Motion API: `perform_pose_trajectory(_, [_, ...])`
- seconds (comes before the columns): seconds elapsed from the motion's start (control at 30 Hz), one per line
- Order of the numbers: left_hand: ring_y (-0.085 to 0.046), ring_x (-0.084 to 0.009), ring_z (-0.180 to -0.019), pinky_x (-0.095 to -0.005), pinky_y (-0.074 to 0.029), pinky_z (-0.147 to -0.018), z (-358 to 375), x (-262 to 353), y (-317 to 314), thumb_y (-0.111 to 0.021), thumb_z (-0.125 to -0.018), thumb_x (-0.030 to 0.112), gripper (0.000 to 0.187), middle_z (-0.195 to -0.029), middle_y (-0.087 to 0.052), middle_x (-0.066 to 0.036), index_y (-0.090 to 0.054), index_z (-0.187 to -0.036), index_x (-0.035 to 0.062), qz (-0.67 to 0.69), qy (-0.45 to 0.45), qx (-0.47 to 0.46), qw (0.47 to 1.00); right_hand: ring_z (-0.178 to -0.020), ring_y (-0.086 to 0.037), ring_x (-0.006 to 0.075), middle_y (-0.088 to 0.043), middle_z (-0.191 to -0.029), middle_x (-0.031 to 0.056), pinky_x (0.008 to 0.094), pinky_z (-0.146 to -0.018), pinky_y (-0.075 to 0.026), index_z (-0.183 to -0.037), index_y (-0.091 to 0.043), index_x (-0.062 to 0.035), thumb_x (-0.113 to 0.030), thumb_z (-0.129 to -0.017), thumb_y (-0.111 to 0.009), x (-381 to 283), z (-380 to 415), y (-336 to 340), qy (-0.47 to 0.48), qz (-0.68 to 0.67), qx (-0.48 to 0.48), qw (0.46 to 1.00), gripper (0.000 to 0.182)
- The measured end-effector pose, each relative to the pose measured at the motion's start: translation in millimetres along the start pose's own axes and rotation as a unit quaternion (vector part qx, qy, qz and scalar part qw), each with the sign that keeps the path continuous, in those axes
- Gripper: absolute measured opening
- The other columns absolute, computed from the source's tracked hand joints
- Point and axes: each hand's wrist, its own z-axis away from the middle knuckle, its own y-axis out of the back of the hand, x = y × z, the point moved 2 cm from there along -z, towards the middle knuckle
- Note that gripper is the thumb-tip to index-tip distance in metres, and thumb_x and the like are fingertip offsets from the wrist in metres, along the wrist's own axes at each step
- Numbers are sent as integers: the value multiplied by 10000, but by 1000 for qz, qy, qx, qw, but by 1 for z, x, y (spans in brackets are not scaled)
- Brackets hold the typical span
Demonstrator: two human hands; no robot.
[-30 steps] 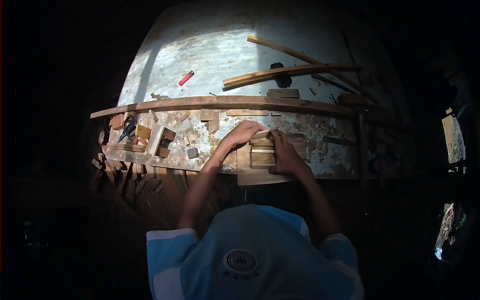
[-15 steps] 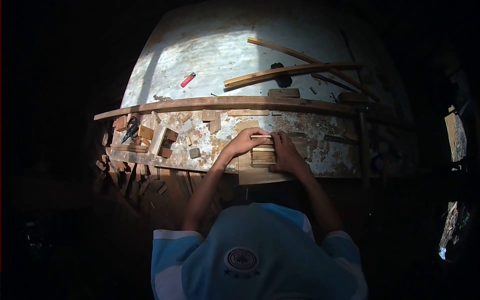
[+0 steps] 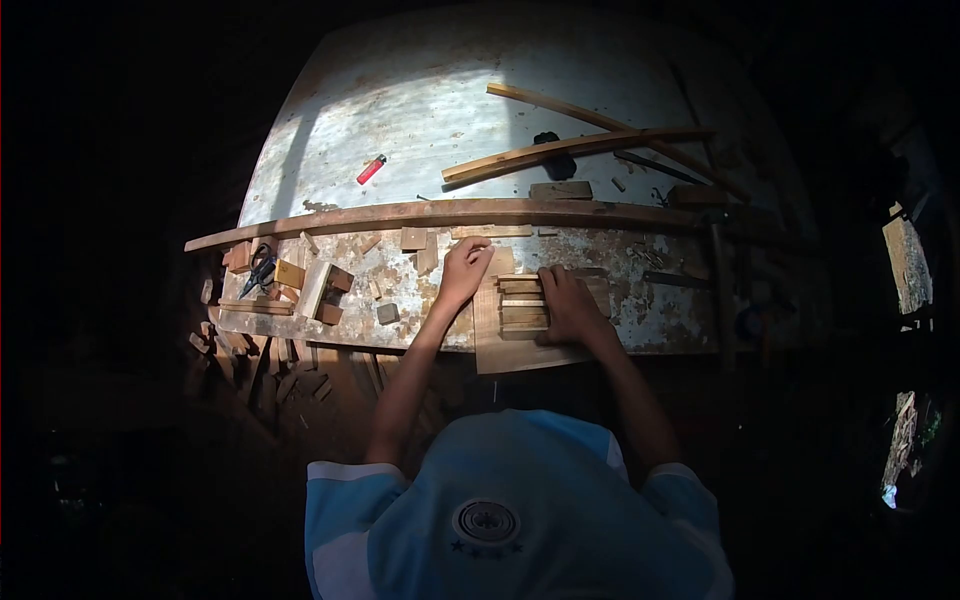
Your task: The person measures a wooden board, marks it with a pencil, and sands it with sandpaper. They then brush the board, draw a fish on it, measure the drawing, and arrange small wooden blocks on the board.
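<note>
A small slatted wooden piece, with several strips side by side, lies on a thin brown sheet at the bench's near edge. My right hand is closed round its right end, thumb at the near side and fingers at the far side. Up and to the left of it, apart from the slats, my left hand is raised with its fingers curled together. Whether a small thing sits between those fingertips cannot be made out.
A long wooden bar crosses the bench. Beyond it lie a red lighter, two long strips and a dark lump. At left are scissors, wood blocks and a small grey block. Offcuts lie below the edge.
My left hand has left the thin strip at the far end of the slatted piece and moved left and up. My right hand keeps its hold. The view has shifted slightly.
</note>
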Motion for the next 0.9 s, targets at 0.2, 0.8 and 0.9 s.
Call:
perform_pose_trajectory(0.2, [-579,-252,-861,-351,-458,-772,-20,6,22,-664,-732,138,274,-950,-605,-151,-618,-961,-5,-413,-208,-121,878,-1059,-462,355,-438,-1105,184,437,-894,-413,-1175,-370,-13,-237,-439,-802,0,2,-2,20,10,38,999,883])
perform_pose_trajectory(0.8, [-469,-337,-1134,-427,-356,-946,42,113,-54,-772,-535,519,1090,-1209,-455,-224,-288,-1342,-32,-535,-122,-338,764,-1253,-285,450,-232,-1345,298,440,-1032,-314,-1271,-263,6,-218,-458,-827,10,12,-14,30,-206,73,975,1015])
perform_pose_trajectory(0.9, [-458,-361,-1107,-454,-345,-943,56,101,-68,-794,-486,452,1210,-1150,-441,-237,-154,-1377,-57,-584,-167,-302,735,-1268,-269,444,-214,-1356,293,451,-1040,-300,-1308,-227,-20,-259,-465,-845,12,21,-27,17,-202,145,968,1072])
